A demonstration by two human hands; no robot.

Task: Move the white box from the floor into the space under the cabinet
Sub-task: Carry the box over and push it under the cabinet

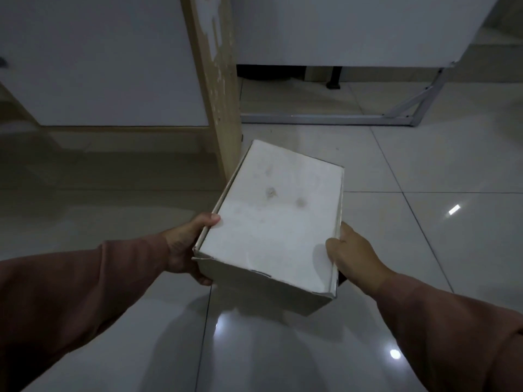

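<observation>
The white box [273,219] is a closed cardboard carton with a few grey smudges on its lid. It is held above the tiled floor, tilted, in the middle of the view. My left hand [188,246] grips its left side with the thumb on the lid. On the right side, my right hand [351,254] grips the box with fingers wrapped under the edge. The white cabinet [99,60] stands at the upper left, with a low gap [113,142] beneath its bottom edge. The box's far corner is near the cabinet's wooden side panel [219,80].
A second white unit [353,29] stands at the upper right on a grey metal frame [325,119], with a black foot [334,80] underneath. Glossy light tiles [424,165] cover the floor and reflect ceiling lights.
</observation>
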